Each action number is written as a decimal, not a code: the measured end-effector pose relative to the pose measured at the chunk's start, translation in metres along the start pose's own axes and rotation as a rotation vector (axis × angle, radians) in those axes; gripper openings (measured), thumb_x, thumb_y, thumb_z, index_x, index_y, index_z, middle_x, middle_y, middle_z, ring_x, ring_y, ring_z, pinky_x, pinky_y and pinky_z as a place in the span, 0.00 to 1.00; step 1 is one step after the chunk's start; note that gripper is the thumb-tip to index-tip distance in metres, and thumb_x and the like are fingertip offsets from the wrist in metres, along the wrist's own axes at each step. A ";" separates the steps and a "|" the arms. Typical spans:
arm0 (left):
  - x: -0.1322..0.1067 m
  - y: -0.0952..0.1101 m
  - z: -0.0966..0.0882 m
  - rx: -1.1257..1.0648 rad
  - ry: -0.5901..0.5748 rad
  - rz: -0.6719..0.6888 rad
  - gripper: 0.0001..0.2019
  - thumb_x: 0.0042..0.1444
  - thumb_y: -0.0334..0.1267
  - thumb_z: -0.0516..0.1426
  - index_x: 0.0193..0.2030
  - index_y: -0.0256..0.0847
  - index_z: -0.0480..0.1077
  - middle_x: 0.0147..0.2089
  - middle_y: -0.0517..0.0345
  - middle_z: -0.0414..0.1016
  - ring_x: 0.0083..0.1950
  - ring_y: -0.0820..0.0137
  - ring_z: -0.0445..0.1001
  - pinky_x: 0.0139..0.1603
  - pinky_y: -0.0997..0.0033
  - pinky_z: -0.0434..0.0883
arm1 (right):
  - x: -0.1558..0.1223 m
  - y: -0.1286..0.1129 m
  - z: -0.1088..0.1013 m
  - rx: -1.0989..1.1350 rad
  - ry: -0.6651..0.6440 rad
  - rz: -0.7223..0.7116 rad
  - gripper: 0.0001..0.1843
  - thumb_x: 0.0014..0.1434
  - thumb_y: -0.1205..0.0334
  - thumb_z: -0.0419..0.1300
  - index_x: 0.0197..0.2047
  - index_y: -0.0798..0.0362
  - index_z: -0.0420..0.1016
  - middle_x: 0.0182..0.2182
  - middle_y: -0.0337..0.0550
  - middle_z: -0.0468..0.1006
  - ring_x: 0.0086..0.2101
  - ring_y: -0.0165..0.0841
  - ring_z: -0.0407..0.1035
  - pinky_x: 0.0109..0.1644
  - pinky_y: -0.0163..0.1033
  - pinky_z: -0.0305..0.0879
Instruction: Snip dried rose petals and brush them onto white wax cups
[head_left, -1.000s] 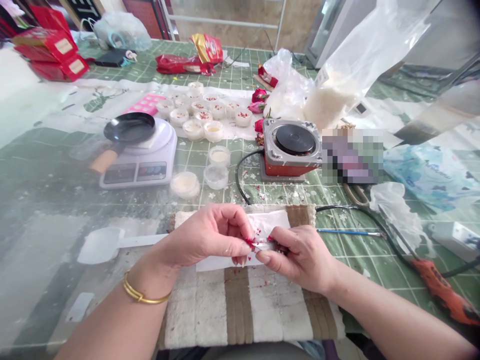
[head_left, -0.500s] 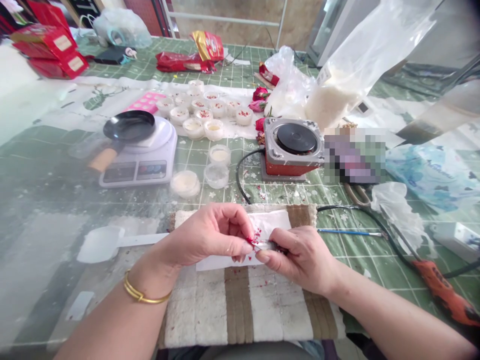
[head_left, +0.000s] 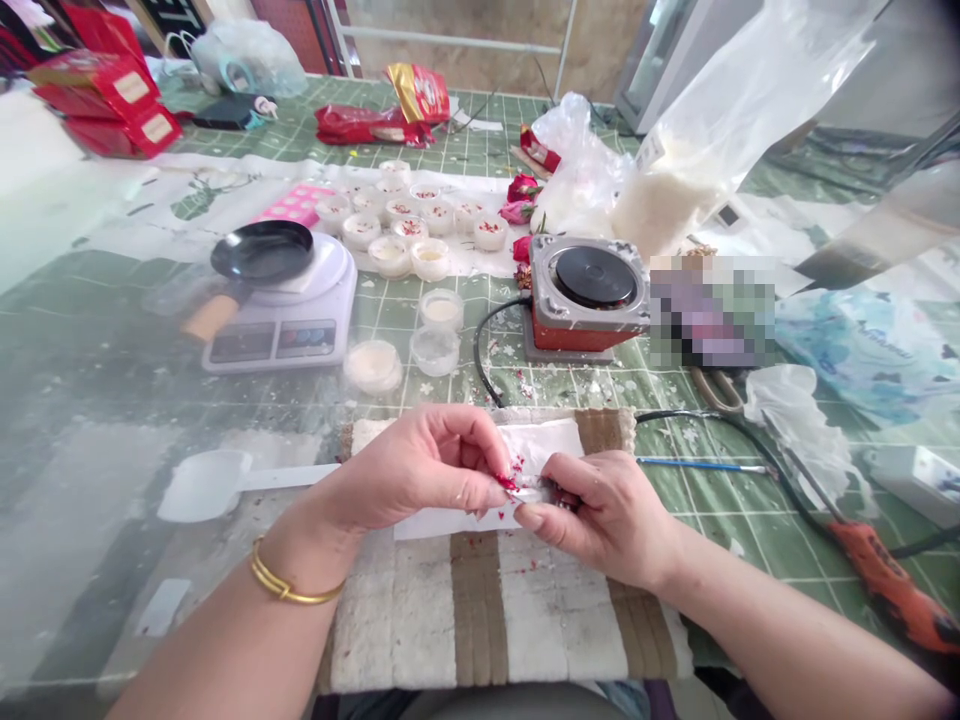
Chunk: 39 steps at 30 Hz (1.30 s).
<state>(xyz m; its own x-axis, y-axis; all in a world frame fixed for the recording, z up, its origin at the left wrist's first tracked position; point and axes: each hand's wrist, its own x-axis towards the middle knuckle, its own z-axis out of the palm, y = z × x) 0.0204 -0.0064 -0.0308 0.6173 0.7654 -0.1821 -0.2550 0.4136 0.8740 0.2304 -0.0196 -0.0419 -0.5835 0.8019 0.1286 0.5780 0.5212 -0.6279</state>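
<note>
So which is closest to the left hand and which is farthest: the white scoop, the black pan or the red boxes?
From the left hand:
1. White scoop, on the table just to its left.
2. Black pan, on the scale, farther back.
3. Red boxes, far back-left corner.

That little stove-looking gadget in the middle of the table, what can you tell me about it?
The small hotplate is a squat, square unit: a grey metal-looking top frame with a round black heating disc set in it, above a red-orange body on a dark base plate. It sits level on the green checked table, beyond the hands and right of the small white cups. A black cable runs from its left side. Nothing stands on the disc. Dried red flowers lie against its left rear corner, and crumbs are scattered in front.
</note>
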 end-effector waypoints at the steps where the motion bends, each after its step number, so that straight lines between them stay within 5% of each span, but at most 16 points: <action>1: 0.000 0.000 0.000 0.005 0.000 -0.001 0.07 0.45 0.23 0.62 0.31 0.35 0.72 0.28 0.62 0.72 0.28 0.80 0.70 0.30 0.81 0.69 | 0.000 0.000 0.000 0.001 -0.008 -0.001 0.24 0.57 0.45 0.53 0.21 0.52 0.50 0.14 0.30 0.50 0.17 0.21 0.43 0.21 0.31 0.38; 39: 0.000 -0.001 -0.002 0.102 0.043 0.005 0.06 0.44 0.27 0.64 0.29 0.36 0.72 0.29 0.61 0.71 0.31 0.77 0.68 0.31 0.79 0.67 | 0.001 0.000 -0.001 -0.136 0.017 -0.042 0.24 0.59 0.44 0.50 0.20 0.53 0.54 0.14 0.30 0.51 0.17 0.22 0.43 0.21 0.32 0.38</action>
<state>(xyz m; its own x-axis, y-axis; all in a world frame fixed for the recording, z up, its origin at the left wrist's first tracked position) 0.0191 -0.0058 -0.0324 0.5833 0.7885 -0.1950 -0.1794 0.3592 0.9159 0.2303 -0.0189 -0.0412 -0.5997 0.7828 0.1660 0.6262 0.5882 -0.5118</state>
